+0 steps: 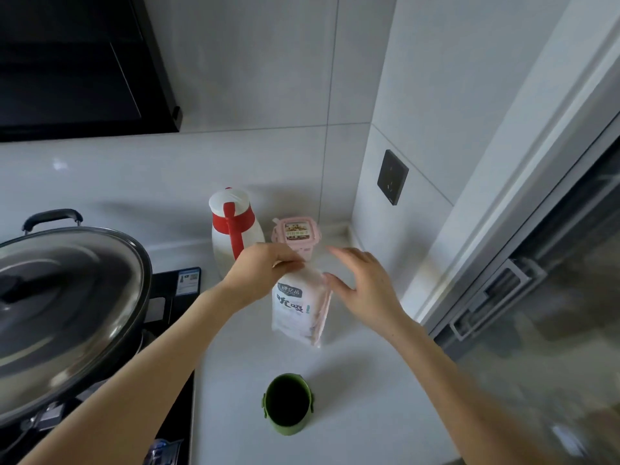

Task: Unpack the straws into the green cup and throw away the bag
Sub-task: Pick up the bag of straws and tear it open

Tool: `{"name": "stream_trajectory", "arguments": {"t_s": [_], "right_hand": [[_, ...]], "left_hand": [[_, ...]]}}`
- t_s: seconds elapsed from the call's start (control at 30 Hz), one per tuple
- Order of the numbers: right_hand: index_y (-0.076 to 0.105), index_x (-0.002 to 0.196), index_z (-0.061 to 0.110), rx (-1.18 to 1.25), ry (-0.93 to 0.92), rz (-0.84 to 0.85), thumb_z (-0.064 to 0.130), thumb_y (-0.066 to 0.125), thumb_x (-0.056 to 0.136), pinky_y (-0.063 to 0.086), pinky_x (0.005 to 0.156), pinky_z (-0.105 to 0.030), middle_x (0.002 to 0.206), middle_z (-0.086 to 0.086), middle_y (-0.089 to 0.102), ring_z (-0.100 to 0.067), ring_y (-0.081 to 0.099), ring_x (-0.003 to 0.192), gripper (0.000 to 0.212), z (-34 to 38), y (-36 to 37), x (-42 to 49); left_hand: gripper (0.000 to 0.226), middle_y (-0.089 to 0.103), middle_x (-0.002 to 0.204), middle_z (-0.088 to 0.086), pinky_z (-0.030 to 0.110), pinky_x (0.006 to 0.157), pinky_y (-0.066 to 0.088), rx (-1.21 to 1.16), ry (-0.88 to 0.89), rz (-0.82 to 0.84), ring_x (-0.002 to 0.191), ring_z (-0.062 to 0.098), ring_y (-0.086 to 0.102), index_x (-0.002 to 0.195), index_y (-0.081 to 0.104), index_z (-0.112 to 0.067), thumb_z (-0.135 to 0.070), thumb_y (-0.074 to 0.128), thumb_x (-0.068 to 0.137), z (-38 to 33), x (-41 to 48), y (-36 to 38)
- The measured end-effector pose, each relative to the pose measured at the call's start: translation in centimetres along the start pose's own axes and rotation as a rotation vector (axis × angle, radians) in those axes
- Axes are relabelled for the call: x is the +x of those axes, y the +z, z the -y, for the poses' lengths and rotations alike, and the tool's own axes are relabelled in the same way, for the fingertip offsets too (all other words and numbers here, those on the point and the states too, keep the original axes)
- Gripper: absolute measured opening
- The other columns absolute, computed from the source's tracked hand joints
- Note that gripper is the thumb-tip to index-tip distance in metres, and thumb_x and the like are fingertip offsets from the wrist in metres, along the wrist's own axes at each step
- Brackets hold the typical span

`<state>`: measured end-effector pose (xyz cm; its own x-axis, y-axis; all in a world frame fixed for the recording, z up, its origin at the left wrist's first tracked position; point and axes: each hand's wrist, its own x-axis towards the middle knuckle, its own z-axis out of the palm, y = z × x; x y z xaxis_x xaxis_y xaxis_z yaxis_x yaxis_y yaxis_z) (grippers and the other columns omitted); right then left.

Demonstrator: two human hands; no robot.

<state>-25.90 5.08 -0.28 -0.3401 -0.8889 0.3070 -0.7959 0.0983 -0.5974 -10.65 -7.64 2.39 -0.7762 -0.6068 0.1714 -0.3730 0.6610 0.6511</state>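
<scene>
A white bag of straws with dark printed characters stands upright in the middle of the white counter. My left hand pinches the bag's top edge. My right hand hovers just right of the bag with its fingers spread, holding nothing. The green cup stands upright and looks empty, nearer to me than the bag and apart from both hands.
A white jug with a red lid band and a pink lidded box stand behind the bag by the wall. A large wok with a steel lid sits on the black stove at the left. A dark wall socket and a glass sliding door are on the right.
</scene>
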Motion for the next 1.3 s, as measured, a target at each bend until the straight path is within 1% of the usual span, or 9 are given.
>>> {"name": "stream_trajectory", "arguments": {"t_s": [0.1, 0.17, 0.3, 0.47, 0.57, 0.63, 0.77, 0.97, 1.3], "right_hand": [[0.068, 0.089, 0.006, -0.149, -0.070, 0.095, 0.020, 0.057, 0.088, 0.046, 0.071, -0.037, 0.088, -0.007, 0.068, -0.029, 0.057, 0.086, 0.018, 2.5, 0.3, 1.4], [0.050, 0.061, 0.005, -0.135, -0.074, 0.062, 0.014, 0.057, 0.084, 0.036, 0.057, -0.035, 0.059, -0.006, 0.050, -0.030, 0.046, 0.065, 0.025, 3.2, 1.1, 1.7], [0.035, 0.051, 0.013, -0.063, -0.037, -0.039, 0.014, 0.053, 0.077, 0.022, 0.048, -0.033, 0.048, -0.007, 0.031, -0.028, 0.030, 0.052, 0.032, 3.9, 3.2, 2.0], [0.050, 0.048, 0.004, 0.008, 0.043, -0.158, 0.006, 0.060, 0.071, 0.018, 0.045, -0.024, 0.042, -0.011, 0.046, -0.022, 0.029, 0.044, 0.025, 4.7, 6.9, 1.3], [0.044, 0.045, 0.009, 0.096, 0.023, -0.227, 0.002, 0.061, 0.067, 0.014, 0.046, -0.022, 0.040, 0.006, 0.029, -0.015, 0.023, 0.042, 0.029, 6.3, 8.3, 0.7], [0.036, 0.048, 0.016, 0.182, -0.010, -0.237, 0.002, 0.060, 0.069, 0.016, 0.046, -0.021, 0.045, 0.016, 0.018, -0.010, 0.022, 0.043, 0.035, 7.3, 8.7, 0.4], [0.052, 0.057, 0.005, 0.282, 0.052, -0.046, 0.019, 0.062, 0.082, 0.026, 0.046, -0.022, 0.053, -0.003, 0.052, -0.011, 0.040, 0.050, 0.030, 7.9, 9.4, 0.5], [0.061, 0.083, 0.000, 0.693, 0.300, 0.430, 0.017, 0.063, 0.086, 0.054, 0.057, -0.027, 0.068, -0.004, 0.062, -0.015, 0.061, 0.060, 0.018, 8.7, 7.4, 0.8], [0.067, 0.085, 0.005, 0.835, 0.410, 0.556, 0.005, 0.067, 0.083, 0.059, 0.062, -0.029, 0.071, -0.006, 0.068, -0.016, 0.067, 0.062, 0.002, 9.7, 6.9, 0.4]], "left_hand": [[0.011, 0.071, 0.090, 0.000, 0.025, 0.073, 0.044, 0.030, 0.090, 0.002, 0.083, 0.016, 0.059, 0.089, 0.071, -0.013, -0.010, 0.061, 0.085, 0.0, 0.3, -0.4], [0.011, 0.071, 0.085, 0.004, 0.026, 0.069, 0.043, 0.064, 0.107, -0.039, 0.081, 0.020, 0.057, 0.085, 0.071, -0.010, -0.008, 0.060, 0.084, 0.5, 0.2, -0.5], [0.016, 0.069, 0.086, 0.001, 0.035, 0.072, 0.037, 0.239, 0.108, -0.194, 0.086, 0.024, 0.050, 0.081, 0.072, -0.017, -0.024, 0.057, 0.080, 1.7, -0.1, -0.3], [0.039, 0.055, 0.094, 0.014, 0.036, 0.074, 0.035, 0.259, -0.245, -0.473, 0.085, 0.033, 0.047, 0.097, 0.057, -0.008, -0.028, 0.077, 0.069, 2.4, -2.1, 0.7], [0.043, 0.050, 0.088, 0.012, 0.024, 0.071, 0.025, 0.281, -0.384, -0.543, 0.080, 0.028, 0.043, 0.087, 0.053, -0.004, -0.034, 0.077, 0.067, 2.8, -3.6, 1.1], [0.028, 0.055, 0.082, 0.007, 0.024, 0.063, 0.034, 0.039, -0.449, -0.470, 0.074, 0.025, 0.050, 0.079, 0.055, -0.005, -0.029, 0.070, 0.078, 2.6, -4.1, 1.0], [0.031, 0.070, 0.076, 0.015, 0.042, 0.073, 0.056, -0.459, -0.617, -0.318, 0.074, 0.031, 0.067, 0.074, 0.064, -0.007, -0.036, 0.062, 0.084, 3.0, -5.6, -0.1], [0.012, 0.068, 0.080, 0.014, 0.023, 0.064, 0.055, -0.694, -0.671, -0.250, 0.073, 0.020, 0.065, 0.081, 0.067, -0.004, -0.016, 0.069, 0.080, 3.0, -7.9, -2.0], [0.024, 0.067, 0.083, 0.017, 0.018, 0.061, 0.052, -0.821, -0.684, -0.290, 0.064, 0.011, 0.066, 0.091, 0.065, 0.007, -0.015, 0.066, 0.081, 3.6, -10.6, -1.9]]}}
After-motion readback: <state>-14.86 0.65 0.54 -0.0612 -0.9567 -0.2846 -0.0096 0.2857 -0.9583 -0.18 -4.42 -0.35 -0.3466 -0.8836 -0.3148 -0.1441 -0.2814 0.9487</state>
